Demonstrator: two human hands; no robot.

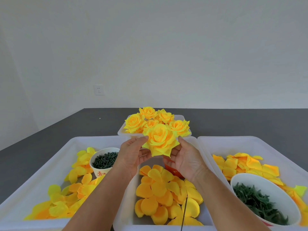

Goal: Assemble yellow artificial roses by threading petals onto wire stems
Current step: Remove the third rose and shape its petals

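Both hands cup one rose (160,140): left hand (133,155) at nine o'clock, right hand (186,160) at three, wire stem (184,212) hanging toward six.

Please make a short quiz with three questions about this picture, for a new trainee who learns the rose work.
1. True or false: both hands hold one rose.
2. Where do the finished roses lie? A) far tray B) left tray C) bowl
3. What fills the cup in the left tray?

Key:
1. True: the left hand and right hand hold it from either side.
2. A, the far tray.
3. Small dark green pieces.
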